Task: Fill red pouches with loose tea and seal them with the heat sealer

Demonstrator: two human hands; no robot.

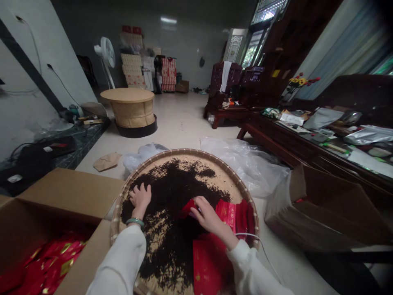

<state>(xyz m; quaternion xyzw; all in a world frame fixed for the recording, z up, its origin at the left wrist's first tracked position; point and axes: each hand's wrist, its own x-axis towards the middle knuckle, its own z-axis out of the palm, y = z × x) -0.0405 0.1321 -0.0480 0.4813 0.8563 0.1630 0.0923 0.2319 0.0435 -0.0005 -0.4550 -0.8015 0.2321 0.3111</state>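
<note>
Dark loose tea leaves [172,184] lie spread over a round woven bamboo tray [242,186]. At the tray's left, my left hand [141,200] rests on the leaves with its fingers spread, holding nothing. My right hand [208,215] grips a small red packet [187,209] just above the leaves near the middle. Whether leaves are inside that packet I cannot tell. A row of red packets [227,213] stands inside the tray on the right, behind my right wrist. Larger flat red packets [205,266] lie at the tray's near right, partly hidden by my forearm.
An open cardboard box [70,190] with red packets [49,262] stands left. At the right is another open box [322,205]. Clear plastic sheeting [245,164] lies behind the tray. A low dark table [276,143] holds clutter. Farther back are a round table [127,95] and a fan [107,52].
</note>
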